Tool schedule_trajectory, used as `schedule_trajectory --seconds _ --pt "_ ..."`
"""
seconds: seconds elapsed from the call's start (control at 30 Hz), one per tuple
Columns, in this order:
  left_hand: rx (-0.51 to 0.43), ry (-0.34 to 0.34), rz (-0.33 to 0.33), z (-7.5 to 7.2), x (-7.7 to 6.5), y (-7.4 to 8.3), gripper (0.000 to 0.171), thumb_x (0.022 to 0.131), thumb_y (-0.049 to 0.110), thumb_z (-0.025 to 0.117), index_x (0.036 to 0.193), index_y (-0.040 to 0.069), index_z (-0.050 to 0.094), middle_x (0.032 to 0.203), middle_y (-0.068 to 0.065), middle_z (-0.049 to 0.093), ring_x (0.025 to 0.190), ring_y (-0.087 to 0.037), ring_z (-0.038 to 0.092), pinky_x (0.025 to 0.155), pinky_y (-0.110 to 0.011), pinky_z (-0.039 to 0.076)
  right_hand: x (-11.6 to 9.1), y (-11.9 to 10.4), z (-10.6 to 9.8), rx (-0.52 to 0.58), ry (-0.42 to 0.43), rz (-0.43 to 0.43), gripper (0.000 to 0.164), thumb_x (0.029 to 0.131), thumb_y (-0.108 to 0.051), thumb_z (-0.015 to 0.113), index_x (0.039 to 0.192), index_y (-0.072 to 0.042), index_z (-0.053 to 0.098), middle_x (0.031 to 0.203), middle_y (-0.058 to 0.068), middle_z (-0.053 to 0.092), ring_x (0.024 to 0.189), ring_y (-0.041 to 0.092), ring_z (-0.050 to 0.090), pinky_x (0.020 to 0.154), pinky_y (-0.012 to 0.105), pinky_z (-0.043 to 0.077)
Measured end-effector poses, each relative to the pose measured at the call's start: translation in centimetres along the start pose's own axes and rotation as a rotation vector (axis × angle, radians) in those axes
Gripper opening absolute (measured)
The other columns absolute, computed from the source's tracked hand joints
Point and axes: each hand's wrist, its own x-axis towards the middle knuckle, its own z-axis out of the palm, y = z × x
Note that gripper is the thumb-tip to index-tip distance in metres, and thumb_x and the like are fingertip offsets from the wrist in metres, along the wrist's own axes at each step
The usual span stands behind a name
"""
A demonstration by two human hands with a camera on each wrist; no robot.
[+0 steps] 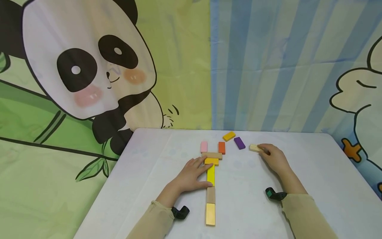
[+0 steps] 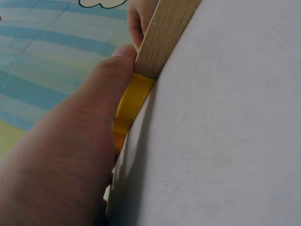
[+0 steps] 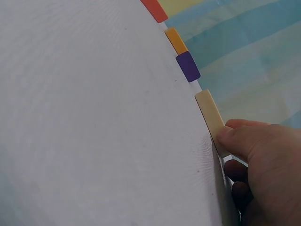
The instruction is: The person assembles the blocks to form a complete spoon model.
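R hand (image 1: 274, 158), right of centre in the head frame, has thumb & fingers pinched on the near end of a pale block (image 1: 254, 148); can't tell if it's lifted off the table (image 1: 247, 205) or just resting. Purple block (image 1: 239, 143) lies just left of it, w/ an orange block (image 1: 229, 136) beyond, upper centre.

L hand (image 1: 191, 174), mid-frame: fingers spread apart, tips on or right by the row, not clamped. Thumb sits abt where the yellow block (image 1: 211, 176) meets the tan block (image 1: 211, 195); gold block (image 1: 210, 214) is at the row's bottom end. Up top: amber block (image 1: 212, 161), then a crosswise wood block (image 1: 214, 155), w/ pink block (image 1: 204, 146) & red block (image 1: 222, 148) beyond.

Risks, my guess: a L thumb nudge could knock the row crooked, b/c the pieces look merely butted together. R grip's only at one end, so the pale block could swivel or slip; a wide sweep left might clip the purple one.
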Motion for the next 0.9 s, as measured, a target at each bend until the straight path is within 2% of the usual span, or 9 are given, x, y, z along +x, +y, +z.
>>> schedule_trajectory --seconds 0.1,0.2,0.33,0.43,0.5,0.7,0.8,0.9 --pt "0.003 -0.006 -0.007 0.0 0.0 0.0 0.084 0.082 0.085 0.041 0.154 0.046 0.023 0.168 0.005 0.007 0.153 -0.019 0.018 0.126 -0.048 0.012 0.0 0.1 0.1 0.000 -0.009 0.014 0.037 0.101 -0.027 0.057 0.134 -0.009 0.061 0.131 0.021 0.060 0.104 0.036 0.057 0.088 0.055 0.047" --pt "-0.009 -0.008 -0.007 0.0 0.0 0.0 0.084 0.082 0.085 0.042 0.154 0.046 0.024 0.168 0.005 0.007 0.153 -0.021 0.019 0.126 -0.049 0.012 -0.1 0.1 0.2 0.002 -0.006 0.023 0.037 0.101 -0.029 0.057 0.133 -0.010 0.061 0.134 0.022 0.058 0.113 0.040 0.057 0.094 0.059 0.046" --pt "-0.013 -0.011 -0.008 0.0 0.0 0.1 0.084 0.082 0.085 0.042 0.154 0.045 0.024 0.168 0.005 0.008 0.153 -0.021 0.019 0.126 -0.050 0.012 -0.1 -0.1 0.0 -0.008 0.028 0.013 0.036 0.100 -0.031 0.059 0.132 -0.013 0.063 0.122 0.016 0.064 0.095 0.032 0.058 0.078 0.045 0.048" --pt "-0.012 -0.004 -0.001 0.0 0.0 0.2 0.084 0.082 0.085 0.042 0.154 0.045 0.025 0.168 0.005 0.009 0.153 -0.021 0.020 0.126 -0.050 0.013 -0.1 -0.8 -0.3 -0.007 0.059 0.001 0.035 0.099 -0.030 0.060 0.130 -0.015 0.064 0.105 0.012 0.065 0.079 0.023 0.050 0.065 0.033 0.040" --pt "-0.011 0.001 0.004 0.0 0.1 0.2 0.084 0.082 0.085 0.042 0.154 0.044 0.026 0.168 0.004 0.009 0.153 -0.021 0.020 0.126 -0.050 0.013 0.0 -1.5 -0.5 -0.001 0.068 -0.003 0.034 0.099 -0.029 0.061 0.130 -0.015 0.064 0.099 0.010 0.064 0.074 0.021 0.048 0.060 0.030 0.039" --pt "0.004 0.000 -0.004 -0.1 0.1 0.1 0.084 0.082 0.085 0.042 0.154 0.045 0.025 0.168 0.006 0.009 0.153 -0.020 0.020 0.126 -0.049 0.013 1.1 -4.8 -0.2 0.071 -0.020 0.055 0.037 0.098 -0.042 0.060 0.130 -0.024 0.064 0.098 0.008 0.063 0.078 0.023 0.048 0.061 0.030 0.039" --pt "0.000 -0.001 -0.006 -0.1 0.1 0.1 0.084 0.082 0.084 0.042 0.154 0.045 0.026 0.168 0.006 0.009 0.153 -0.020 0.020 0.126 -0.049 0.013 2.0 -6.6 1.0 0.109 -0.067 0.070 0.038 0.095 -0.047 0.062 0.128 -0.029 0.065 0.104 0.007 0.064 0.085 0.024 0.049 0.066 0.031 0.040" --pt "-0.013 -0.002 -0.005 -0.1 0.1 0.1 0.084 0.082 0.084 0.043 0.154 0.043 0.027 0.168 0.005 0.009 0.153 -0.021 0.020 0.125 -0.050 0.014 3.0 -8.2 2.6 0.164 -0.110 0.086 0.034 0.094 -0.045 0.064 0.126 -0.032 0.066 0.108 0.006 0.064 0.090 0.024 0.049 0.070 0.031 0.042"
